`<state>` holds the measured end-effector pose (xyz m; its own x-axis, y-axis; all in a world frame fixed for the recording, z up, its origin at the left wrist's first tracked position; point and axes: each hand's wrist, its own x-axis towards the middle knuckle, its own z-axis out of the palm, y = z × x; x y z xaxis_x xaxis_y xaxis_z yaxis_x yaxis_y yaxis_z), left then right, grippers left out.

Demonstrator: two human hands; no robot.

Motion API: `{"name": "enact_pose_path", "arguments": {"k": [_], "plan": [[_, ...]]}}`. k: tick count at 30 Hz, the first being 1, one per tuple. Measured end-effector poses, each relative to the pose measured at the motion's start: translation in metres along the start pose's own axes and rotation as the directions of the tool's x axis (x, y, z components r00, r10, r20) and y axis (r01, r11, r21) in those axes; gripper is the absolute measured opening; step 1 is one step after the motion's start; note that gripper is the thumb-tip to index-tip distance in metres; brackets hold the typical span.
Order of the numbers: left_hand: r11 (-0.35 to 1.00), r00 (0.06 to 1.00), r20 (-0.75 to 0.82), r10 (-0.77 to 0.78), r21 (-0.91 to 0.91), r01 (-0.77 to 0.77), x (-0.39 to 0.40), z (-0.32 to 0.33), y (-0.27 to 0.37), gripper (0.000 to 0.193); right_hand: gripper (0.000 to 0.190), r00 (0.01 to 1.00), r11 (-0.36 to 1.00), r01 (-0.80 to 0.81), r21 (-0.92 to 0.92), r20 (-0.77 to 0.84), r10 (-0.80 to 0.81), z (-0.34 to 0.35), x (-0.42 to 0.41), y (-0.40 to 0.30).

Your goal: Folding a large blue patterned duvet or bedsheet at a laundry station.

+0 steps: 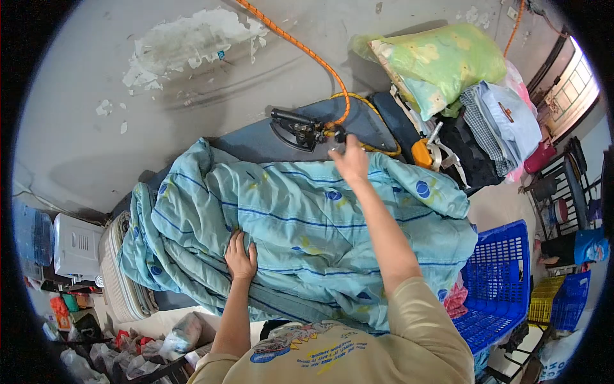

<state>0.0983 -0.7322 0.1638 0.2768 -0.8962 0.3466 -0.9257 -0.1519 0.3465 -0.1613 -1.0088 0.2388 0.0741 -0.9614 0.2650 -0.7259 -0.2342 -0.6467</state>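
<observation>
A light-blue quilt (307,230) with dark blue stripes and a balloon-like print lies rumpled over a padded ironing surface (249,134). Flat on the quilt, left of its middle, rests my left hand (241,257), holding nothing. My right hand (352,161) is stretched over the quilt's far edge, thumb and fingers apart. Beside those fingertips sits a black steam iron (297,129) with a dark handle, on the bare strip of the ironing surface. An orange hose (312,53) runs down to the iron's near end. Whether my fingertips touch the fittings there, I cannot tell.
Folded clothes (503,120), a green plastic-wrapped pillow (441,62) and an orange tape dispenser (422,152) stand at right. A blue plastic crate (499,278) adjoins the quilt. Folded striped fabric (122,269) lies left, with plastic bags (139,355) below. A peeling wall (96,144) rises behind.
</observation>
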Motion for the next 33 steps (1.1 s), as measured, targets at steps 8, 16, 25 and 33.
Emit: {"name": "enact_pose_path", "arguments": {"k": [8, 16, 25, 33], "plan": [[0.996, 0.996, 0.030, -0.084, 0.031, 0.083, 0.010, 0.019, -0.013, 0.042, 0.058, 0.921, 0.987, 0.061, 0.147, -0.391, 0.002, -0.049, 0.075, 0.062], [0.996, 0.995, 0.050, -0.090, 0.033, 0.088, 0.011, 0.020, -0.014, 0.044, 0.070, 0.902, 0.993, -0.091, -0.080, -0.429, 0.048, -0.011, 0.120, 0.146], [0.998, 0.997, 0.055, -0.054, -0.017, 0.055, 0.014, 0.024, -0.010, 0.044, 0.076, 0.949, 0.962, -0.218, -0.161, -0.267, 0.170, -0.044, 0.126, 0.200], [0.997, 0.996, 0.048, -0.076, 0.001, 0.077, 0.013, 0.019, -0.013, 0.043, 0.085, 0.960, 0.950, -0.094, -0.299, 0.226, 0.167, -0.088, 0.078, 0.133]]}}
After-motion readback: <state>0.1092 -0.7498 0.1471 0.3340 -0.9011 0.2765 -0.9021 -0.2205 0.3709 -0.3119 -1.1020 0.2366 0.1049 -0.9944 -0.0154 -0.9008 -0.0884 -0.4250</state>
